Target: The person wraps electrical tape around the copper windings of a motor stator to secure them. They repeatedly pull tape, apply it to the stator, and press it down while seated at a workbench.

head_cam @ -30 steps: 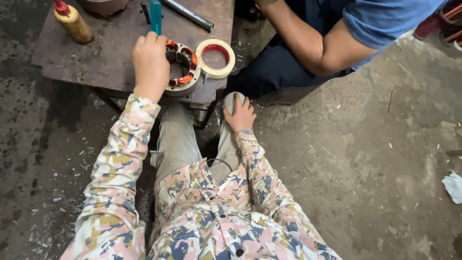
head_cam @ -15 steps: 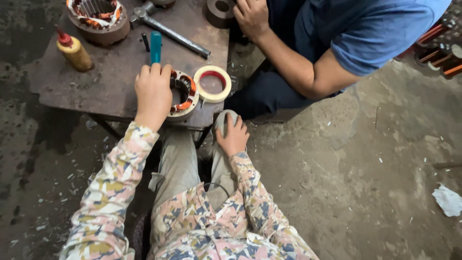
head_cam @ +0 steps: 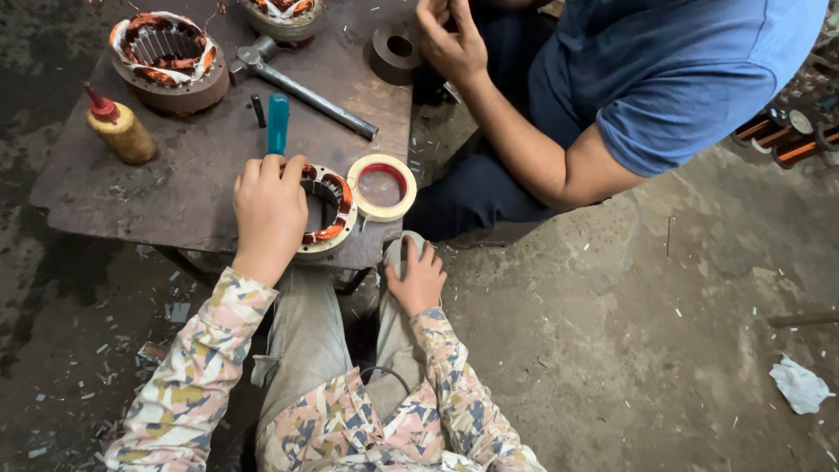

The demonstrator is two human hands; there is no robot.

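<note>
- A glue bottle (head_cam: 122, 131) with a red tip stands at the desk's (head_cam: 175, 192) left edge.
- A large wound stator (head_cam: 168, 61) sits behind it, near the far left corner.
- A screwdriver (head_cam: 277, 122) with a teal handle lies just beyond the left hand.
- The left hand (head_cam: 269, 214) lies palm down over the left half of a small stator (head_cam: 328, 214) at the desk's near edge; its fingers (head_cam: 271, 170) are curled over the rim, pressing on it rather than closed round it.
- A hammer (head_cam: 301, 87) lies slantwise across the middle of the desk.
- A tape roll (head_cam: 382, 186), cream with a red inner ring, touches the small stator's right side.
- A dark metal ring (head_cam: 395, 52) rests at the far right corner.
- The right hand (head_cam: 418, 280) rests on the person's own knee (head_cam: 398, 253), below the desk's edge, fingers spread and holding nothing.
- Another person in a blue shirt (head_cam: 673, 79) sits to the right, a hand (head_cam: 450, 44) raised above the desk's corner.
- A crumpled white scrap (head_cam: 800, 385) lies on the floor (head_cam: 612, 350), far right.
</note>
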